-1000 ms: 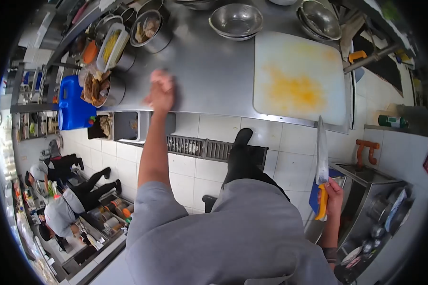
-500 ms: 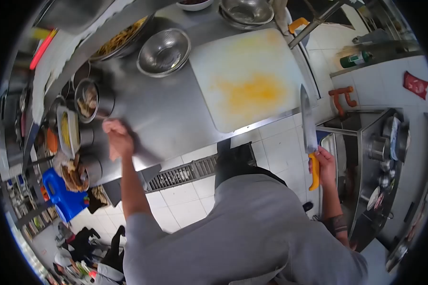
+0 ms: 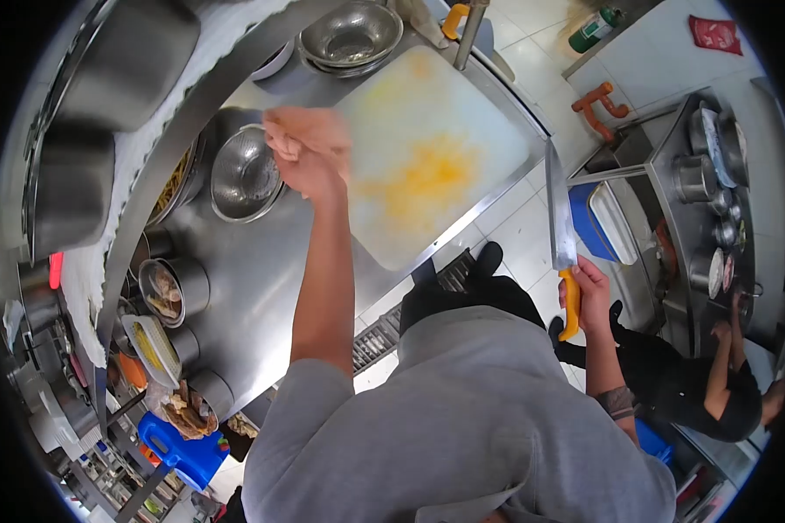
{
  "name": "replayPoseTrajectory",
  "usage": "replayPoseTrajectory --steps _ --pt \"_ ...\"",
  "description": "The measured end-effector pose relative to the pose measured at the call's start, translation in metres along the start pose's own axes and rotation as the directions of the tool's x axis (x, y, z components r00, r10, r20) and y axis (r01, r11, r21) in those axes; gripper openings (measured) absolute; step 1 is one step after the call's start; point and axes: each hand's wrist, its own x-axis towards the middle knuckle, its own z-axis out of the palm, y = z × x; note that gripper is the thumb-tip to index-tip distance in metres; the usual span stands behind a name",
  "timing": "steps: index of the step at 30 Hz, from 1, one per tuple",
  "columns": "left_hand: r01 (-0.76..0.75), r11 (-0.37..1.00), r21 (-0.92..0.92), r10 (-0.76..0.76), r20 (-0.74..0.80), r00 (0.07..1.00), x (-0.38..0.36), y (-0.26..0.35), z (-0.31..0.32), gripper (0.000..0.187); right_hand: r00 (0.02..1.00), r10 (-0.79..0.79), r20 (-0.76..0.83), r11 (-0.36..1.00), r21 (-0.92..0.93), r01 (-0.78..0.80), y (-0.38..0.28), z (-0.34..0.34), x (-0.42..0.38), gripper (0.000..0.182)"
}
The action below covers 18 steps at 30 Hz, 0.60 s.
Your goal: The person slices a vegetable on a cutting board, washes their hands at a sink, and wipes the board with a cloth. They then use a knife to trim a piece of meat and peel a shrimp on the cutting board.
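My left hand [image 3: 310, 170] is closed on a pinkish cloth [image 3: 327, 131], slightly smeared by motion. It is over the left edge of a white cutting board [image 3: 506, 131], beside a perforated metal bowl [image 3: 240, 179]. Orange-yellow stains mark the middle of the board. On the other side, my right hand [image 3: 591, 292] grips a large knife [image 3: 561, 218] by its yellow handle. The blade points up and away from me, just off the board's right corner and above the floor.
Stacked metal bowls [image 3: 349, 35] stand behind the board. Metal pots with food [image 3: 170, 292] and a plastic tub [image 3: 153, 349] line the counter's left side. A blue jug [image 3: 183, 453] is below. At right, a person in black [image 3: 698, 383] reaches toward a shelf with pots [image 3: 696, 179].
My left hand has moved with the cloth from the counter's left side, rightward and away from me, to the board. The knife stays in my right hand. A person has come into view at right.
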Motion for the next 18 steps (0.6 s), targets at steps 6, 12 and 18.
replayPoseTrajectory --steps 6,12,18 --pt "-0.662 0.181 0.727 0.367 0.575 0.731 0.039 -0.086 -0.005 0.03 0.999 -0.014 -0.047 0.999 0.048 0.016 0.001 -0.043 -0.009 0.034" --pt "-0.682 0.515 0.519 -0.052 0.813 0.58 -0.066 -0.05 -0.003 0.033 0.999 0.026 0.038 0.995 0.094 -0.03 0.003 -0.093 0.023 0.034" --pt "-0.317 0.542 0.778 -0.707 0.626 0.329 -0.154 0.063 -0.083 0.029 0.987 0.051 0.152 0.995 0.075 -0.063 -0.027 -0.147 0.083 0.035"
